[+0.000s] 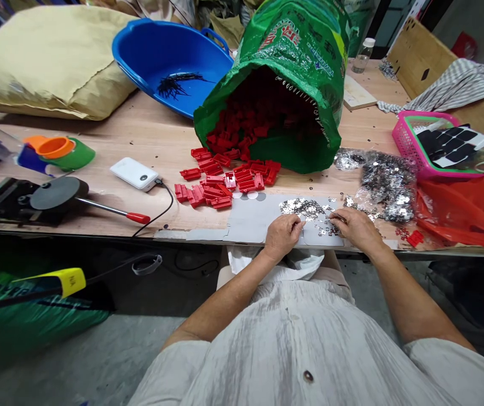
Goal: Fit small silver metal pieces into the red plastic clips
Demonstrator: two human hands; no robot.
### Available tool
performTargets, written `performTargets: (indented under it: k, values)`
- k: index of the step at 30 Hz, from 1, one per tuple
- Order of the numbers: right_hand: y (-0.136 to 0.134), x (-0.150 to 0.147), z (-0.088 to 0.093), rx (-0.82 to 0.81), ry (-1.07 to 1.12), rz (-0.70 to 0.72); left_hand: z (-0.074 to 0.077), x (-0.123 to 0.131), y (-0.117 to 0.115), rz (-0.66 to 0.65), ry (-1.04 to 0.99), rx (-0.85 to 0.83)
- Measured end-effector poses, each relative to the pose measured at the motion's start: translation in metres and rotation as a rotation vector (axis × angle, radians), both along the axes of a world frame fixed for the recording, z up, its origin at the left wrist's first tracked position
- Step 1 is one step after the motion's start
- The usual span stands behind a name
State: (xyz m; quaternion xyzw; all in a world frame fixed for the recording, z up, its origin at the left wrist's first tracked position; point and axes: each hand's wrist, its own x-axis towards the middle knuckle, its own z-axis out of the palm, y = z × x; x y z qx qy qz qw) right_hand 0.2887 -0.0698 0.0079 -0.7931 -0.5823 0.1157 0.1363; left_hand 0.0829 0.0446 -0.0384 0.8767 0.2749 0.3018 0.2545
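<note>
At the table's front edge, my left hand (283,233) is closed, thumb against curled fingers; whatever it pinches is too small to name. My right hand (355,226) is also closed in a pinch, its fingertips at the right side of a pile of small flat metal pieces (303,207). That pile lies on a grey sheet (248,221) between and just beyond both hands. Several red plastic parts (214,192) are heaped to the left of the sheet. More red parts fill the mouth of a green woven sack (267,155) lying on its side behind them.
To the right are a plastic bag of metal pieces (390,183), a pink basket (403,135) and a red plastic bag (470,208). Leftward lie a white power bank (134,173) with a cable and a red-handled lever tool (110,210). A blue basin (140,53) stands behind.
</note>
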Motion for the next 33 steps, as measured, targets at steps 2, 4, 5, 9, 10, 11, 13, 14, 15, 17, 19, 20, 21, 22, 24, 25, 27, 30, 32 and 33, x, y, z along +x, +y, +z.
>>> performTargets:
  k: [2, 4, 5, 9, 10, 11, 13, 14, 15, 17, 19, 20, 21, 22, 24, 25, 27, 30, 32, 33]
  values:
    - [0.0, -0.001, 0.0, 0.006, -0.005, 0.012, 0.0, 0.0, 0.0, -0.001, 0.001, 0.002]
    - [0.001, -0.002, -0.001, 0.009, -0.008, 0.025, 0.0, 0.0, 0.0, -0.002, 0.004, 0.004]
    - [0.001, -0.003, -0.001, 0.007, -0.008, 0.029, 0.0, 0.0, 0.0, -0.003, 0.007, 0.005]
    - [0.001, -0.006, -0.001, 0.014, 0.005, 0.026, -0.001, 0.0, 0.0, -0.006, 0.002, 0.001]
    - [0.0, -0.005, 0.0, 0.023, 0.013, 0.015, 0.0, 0.0, 0.0, -0.006, -0.001, -0.002]
    - [-0.001, -0.004, 0.001, 0.035, 0.021, -0.002, 0.0, 0.0, 0.0, -0.005, -0.002, -0.005]
    - [-0.005, 0.001, 0.002, 0.065, 0.035, -0.049, 0.0, 0.0, 0.0, -0.002, 0.0, -0.01]
    - [-0.008, 0.005, 0.003, 0.085, 0.041, -0.076, 0.0, 0.0, 0.0, 0.0, 0.002, -0.012]
    - [-0.012, 0.009, 0.003, 0.104, 0.046, -0.102, 0.0, 0.0, 0.0, 0.001, 0.003, -0.011]
    - [-0.021, 0.018, 0.004, 0.142, 0.045, -0.152, 0.0, 0.0, 0.0, 0.0, -0.001, -0.005]
    - [-0.032, 0.026, 0.003, 0.159, 0.034, -0.206, -0.001, 0.0, 0.0, -0.005, -0.009, 0.001]
    - [-0.038, 0.03, 0.002, 0.159, 0.027, -0.235, -0.001, 0.0, 0.0, -0.006, -0.012, 0.004]
    - [-0.044, 0.033, 0.001, 0.155, 0.017, -0.267, -0.002, 0.0, 0.0, -0.006, -0.013, 0.008]
    - [-0.05, 0.036, 0.0, 0.151, 0.006, -0.3, -0.002, 0.001, 0.0, -0.003, -0.013, 0.013]
    - [-0.061, 0.041, -0.003, 0.147, -0.013, -0.348, -0.002, 0.001, -0.001, 0.003, -0.012, 0.03]
    - [-0.065, 0.042, -0.005, 0.148, -0.019, -0.36, -0.003, 0.001, -0.001, 0.005, -0.013, 0.039]
    - [-0.072, 0.043, -0.008, 0.157, -0.016, -0.359, -0.003, 0.001, -0.001, 0.004, -0.018, 0.052]
    - [-0.078, 0.039, -0.01, 0.195, 0.008, -0.312, -0.003, 0.001, -0.001, 0.002, -0.021, 0.054]
    - [-0.077, 0.029, -0.011, 0.228, 0.035, -0.278, -0.002, 0.001, -0.001, 0.001, -0.017, 0.052]
    - [-0.076, 0.022, -0.012, 0.235, 0.062, -0.263, -0.002, 0.001, -0.001, 0.0, -0.014, 0.051]
